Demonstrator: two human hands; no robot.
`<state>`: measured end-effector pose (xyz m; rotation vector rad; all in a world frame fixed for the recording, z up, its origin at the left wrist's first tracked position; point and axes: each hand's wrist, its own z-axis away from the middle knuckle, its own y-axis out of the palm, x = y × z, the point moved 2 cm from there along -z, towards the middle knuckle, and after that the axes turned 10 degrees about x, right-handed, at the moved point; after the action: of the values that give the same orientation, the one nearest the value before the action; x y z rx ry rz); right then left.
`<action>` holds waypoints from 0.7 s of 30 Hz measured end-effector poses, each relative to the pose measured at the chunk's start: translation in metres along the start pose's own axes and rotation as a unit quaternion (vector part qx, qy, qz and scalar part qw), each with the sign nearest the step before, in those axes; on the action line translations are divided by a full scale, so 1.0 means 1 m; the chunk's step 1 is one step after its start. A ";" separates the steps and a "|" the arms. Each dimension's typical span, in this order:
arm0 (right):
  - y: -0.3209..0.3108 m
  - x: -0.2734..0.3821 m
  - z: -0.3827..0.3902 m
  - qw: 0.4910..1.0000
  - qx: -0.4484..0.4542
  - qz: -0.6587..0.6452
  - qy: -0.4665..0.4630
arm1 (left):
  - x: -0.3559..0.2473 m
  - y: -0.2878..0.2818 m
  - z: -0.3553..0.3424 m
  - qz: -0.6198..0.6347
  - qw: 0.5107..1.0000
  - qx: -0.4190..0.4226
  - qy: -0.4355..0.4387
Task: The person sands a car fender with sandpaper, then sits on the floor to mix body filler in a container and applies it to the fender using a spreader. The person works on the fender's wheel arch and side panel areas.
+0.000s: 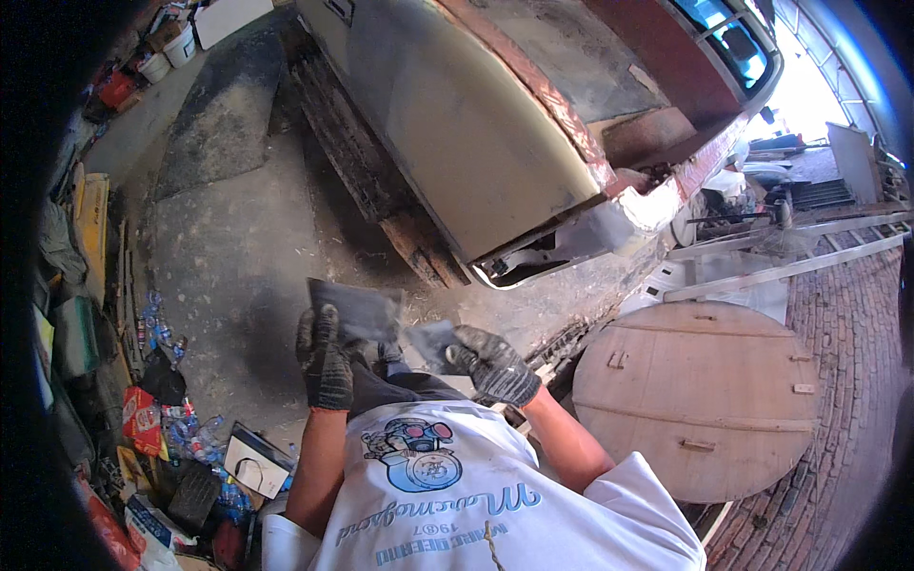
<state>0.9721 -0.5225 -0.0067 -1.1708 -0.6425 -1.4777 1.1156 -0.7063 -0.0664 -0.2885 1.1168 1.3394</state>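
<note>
Both of my hands wear dark, dusty knit gloves. My left hand (327,360) is closed on the edge of a dark grey sheet (360,309) that looks like sandpaper. My right hand (497,367) pinches a smaller grey piece (433,343), blurred, its material hard to make out. A narrow gap seems to separate the two pieces, though the blur hides their edges. Ahead of my hands stands a vehicle body with a dull beige panel (466,143), its near corner open beneath.
Wooden beams (362,162) lie along the vehicle's left side. A round wooden board (695,400) is at my right, with a ladder (790,262) beyond it. Plastic bottles (195,438) and other litter fill the left side. Buckets (178,45) stand at the far left.
</note>
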 end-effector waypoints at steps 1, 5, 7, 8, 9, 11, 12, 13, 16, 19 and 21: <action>-0.003 0.003 -0.002 0.992 -0.034 0.121 0.033 | -0.006 0.000 -0.005 0.014 0.999 -0.022 0.023; -0.001 0.012 -0.022 0.986 -0.147 -0.078 0.013 | -0.022 0.003 -0.006 -0.180 0.978 0.018 0.108; 0.011 0.017 -0.037 0.986 -0.146 -0.077 0.040 | -0.025 0.003 0.000 -0.345 0.927 0.047 0.140; 0.017 0.020 -0.040 0.984 -0.145 -0.075 0.067 | -0.026 0.003 0.003 -0.408 0.899 0.066 0.146; 0.023 0.023 -0.054 0.986 -0.160 -0.006 0.046 | -0.026 0.002 0.005 -0.472 0.865 0.086 0.150; 0.032 0.026 -0.067 0.985 -0.151 -0.046 0.073 | -0.027 0.002 0.005 -0.536 0.810 0.141 0.193; 0.035 0.028 -0.074 0.985 -0.157 -0.050 0.057 | -0.030 0.000 0.004 -0.553 0.789 0.156 0.217; 0.037 0.030 -0.081 0.988 -0.144 -0.017 0.056 | -0.034 0.001 0.001 -0.584 0.746 0.153 0.281; 0.037 0.038 -0.103 0.988 -0.153 0.008 0.015 | -0.055 -0.006 -0.012 -0.563 0.711 0.218 0.360; 0.034 0.051 -0.131 0.965 -0.230 -0.112 -0.054 | -0.084 -0.021 -0.041 -0.473 0.821 0.214 0.237; 0.038 0.065 -0.148 0.960 -0.269 -0.026 -0.072 | -0.111 -0.041 -0.062 -0.409 0.876 0.204 0.155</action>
<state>0.9658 -0.6885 -0.0099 -1.6996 -0.3731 -1.6783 1.1402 -0.8322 -0.0291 -0.5938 1.3010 0.2948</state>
